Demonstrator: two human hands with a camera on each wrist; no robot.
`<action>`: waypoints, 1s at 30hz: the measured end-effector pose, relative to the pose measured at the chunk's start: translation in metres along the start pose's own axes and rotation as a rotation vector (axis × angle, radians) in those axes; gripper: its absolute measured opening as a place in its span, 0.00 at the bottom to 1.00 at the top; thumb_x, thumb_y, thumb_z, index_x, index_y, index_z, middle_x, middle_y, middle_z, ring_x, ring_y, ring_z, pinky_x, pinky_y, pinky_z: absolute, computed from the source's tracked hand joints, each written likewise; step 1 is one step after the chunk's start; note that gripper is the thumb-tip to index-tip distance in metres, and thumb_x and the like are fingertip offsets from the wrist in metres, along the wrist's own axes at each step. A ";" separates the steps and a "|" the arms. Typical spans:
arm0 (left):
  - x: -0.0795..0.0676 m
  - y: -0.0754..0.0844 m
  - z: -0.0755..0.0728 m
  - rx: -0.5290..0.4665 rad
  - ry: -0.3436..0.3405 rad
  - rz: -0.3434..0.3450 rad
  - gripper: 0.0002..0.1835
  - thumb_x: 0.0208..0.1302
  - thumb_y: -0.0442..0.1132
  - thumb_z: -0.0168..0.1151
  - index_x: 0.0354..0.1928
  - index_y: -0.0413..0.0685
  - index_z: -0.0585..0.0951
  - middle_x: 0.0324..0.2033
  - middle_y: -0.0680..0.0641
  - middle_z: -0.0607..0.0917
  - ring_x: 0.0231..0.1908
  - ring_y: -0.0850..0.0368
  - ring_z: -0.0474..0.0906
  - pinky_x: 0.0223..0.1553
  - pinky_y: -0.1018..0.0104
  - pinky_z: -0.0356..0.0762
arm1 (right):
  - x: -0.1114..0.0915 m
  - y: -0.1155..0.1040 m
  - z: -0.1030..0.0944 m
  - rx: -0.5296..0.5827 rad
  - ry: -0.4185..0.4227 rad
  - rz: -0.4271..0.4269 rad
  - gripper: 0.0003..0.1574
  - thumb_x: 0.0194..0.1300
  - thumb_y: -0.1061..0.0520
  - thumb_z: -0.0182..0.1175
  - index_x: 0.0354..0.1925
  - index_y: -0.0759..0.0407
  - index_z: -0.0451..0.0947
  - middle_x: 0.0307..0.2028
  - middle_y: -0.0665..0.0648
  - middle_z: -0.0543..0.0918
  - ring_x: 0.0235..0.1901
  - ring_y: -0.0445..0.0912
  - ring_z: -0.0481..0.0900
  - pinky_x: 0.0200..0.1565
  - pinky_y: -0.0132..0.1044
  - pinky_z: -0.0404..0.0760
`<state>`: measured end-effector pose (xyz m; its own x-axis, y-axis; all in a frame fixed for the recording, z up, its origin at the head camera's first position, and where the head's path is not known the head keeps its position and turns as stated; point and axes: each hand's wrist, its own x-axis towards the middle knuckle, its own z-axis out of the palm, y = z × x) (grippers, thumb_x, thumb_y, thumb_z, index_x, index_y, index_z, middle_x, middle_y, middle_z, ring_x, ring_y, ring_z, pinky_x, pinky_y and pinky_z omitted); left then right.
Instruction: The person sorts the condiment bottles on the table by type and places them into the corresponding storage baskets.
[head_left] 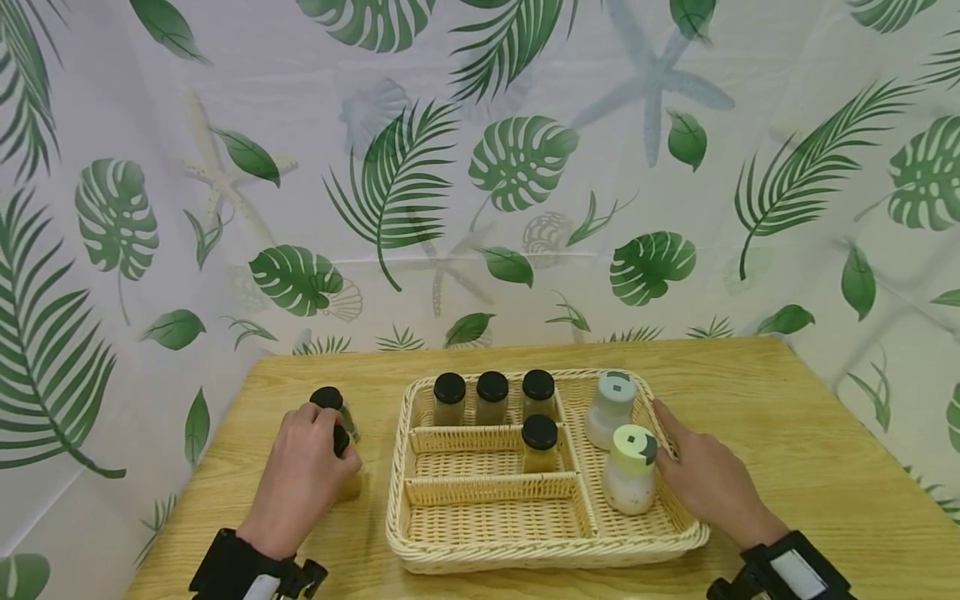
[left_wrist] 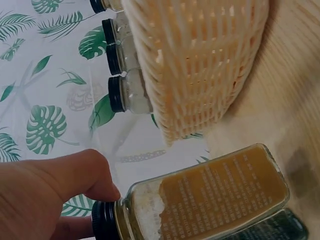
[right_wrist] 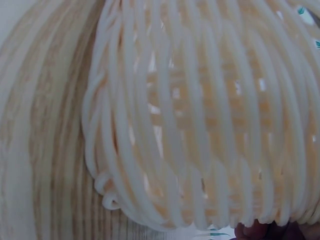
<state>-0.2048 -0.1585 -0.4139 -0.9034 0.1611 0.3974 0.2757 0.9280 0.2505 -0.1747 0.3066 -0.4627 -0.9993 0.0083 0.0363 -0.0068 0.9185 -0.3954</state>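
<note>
My left hand [head_left: 307, 467] pinches the black cap of a glass spice jar [left_wrist: 215, 195] filled with yellow-brown powder, left of the basket. Behind that hand stands another black-capped jar [head_left: 327, 398]; its dark green side [left_wrist: 275, 227] shows in the left wrist view. My right hand [head_left: 708, 479] grips the right rim of a cream woven basket [head_left: 487, 558]. In the basket's back left compartment stand three black-capped jars [head_left: 492, 398]. One jar of yellow powder [head_left: 540, 446] is at the right of the middle compartment.
The basket's right compartment holds a white-capped shaker [head_left: 611, 408] and a yellow-green-capped shaker [head_left: 632, 471]. Underneath is a wooden table [head_left: 787, 417]. A leaf-patterned cloth [head_left: 525, 308] hangs behind the table and at its sides.
</note>
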 end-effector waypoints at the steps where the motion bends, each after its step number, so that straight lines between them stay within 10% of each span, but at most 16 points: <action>1: 0.000 0.001 -0.001 -0.002 0.011 0.010 0.13 0.52 0.33 0.69 0.39 0.33 0.82 0.36 0.37 0.80 0.38 0.41 0.76 0.40 0.49 0.80 | 0.000 0.000 0.000 0.000 0.000 0.001 0.43 0.74 0.53 0.48 0.80 0.59 0.47 0.12 0.49 0.65 0.10 0.41 0.62 0.15 0.35 0.62; 18: 0.019 0.025 -0.031 -0.036 0.130 0.207 0.07 0.54 0.29 0.63 0.36 0.35 0.81 0.33 0.41 0.78 0.37 0.44 0.74 0.42 0.53 0.75 | 0.000 0.001 0.000 -0.002 -0.001 -0.003 0.42 0.75 0.52 0.47 0.80 0.58 0.46 0.12 0.49 0.65 0.10 0.41 0.61 0.15 0.35 0.62; 30: 0.029 0.052 -0.043 -0.104 0.083 0.230 0.11 0.53 0.30 0.65 0.40 0.34 0.82 0.39 0.40 0.80 0.43 0.43 0.75 0.42 0.55 0.79 | 0.000 0.002 0.001 0.001 -0.001 -0.017 0.42 0.76 0.52 0.47 0.81 0.58 0.45 0.12 0.49 0.65 0.10 0.41 0.61 0.15 0.35 0.61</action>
<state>-0.2028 -0.1198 -0.3513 -0.7842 0.3319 0.5243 0.5068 0.8301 0.2326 -0.1750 0.3080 -0.4649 -0.9991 -0.0075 0.0416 -0.0234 0.9182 -0.3955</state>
